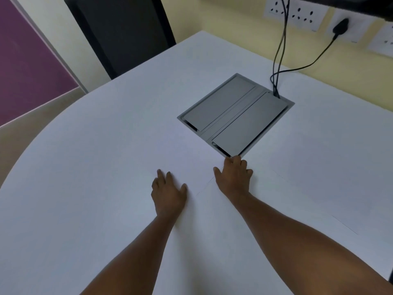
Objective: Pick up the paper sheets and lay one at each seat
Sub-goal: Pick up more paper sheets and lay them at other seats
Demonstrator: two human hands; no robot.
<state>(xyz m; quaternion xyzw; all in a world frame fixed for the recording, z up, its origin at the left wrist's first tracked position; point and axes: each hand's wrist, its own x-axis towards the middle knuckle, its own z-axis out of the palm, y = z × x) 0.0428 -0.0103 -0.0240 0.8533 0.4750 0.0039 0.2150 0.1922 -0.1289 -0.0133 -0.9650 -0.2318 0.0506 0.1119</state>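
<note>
White paper sheets lie flat on the white table (85, 167) and are hard to tell from it. Only faint edge lines show them. One sheet (182, 152) lies under and ahead of my hands, with an edge running between them. Another sheet (319, 177) lies to the right, its near edge a thin diagonal line. My left hand (169, 194) rests palm down on the paper with fingers spread. My right hand (234, 177) also lies flat, fingers apart, its fingertips touching the near corner of the grey cable box (234, 116). Neither hand grips anything.
The grey cable box with two closed flaps is set into the table ahead. Black cables (280, 60) rise from its far corner to wall sockets (297, 13). A black chair back (123, 33) stands at the far left edge. The table's curved edge runs along the left.
</note>
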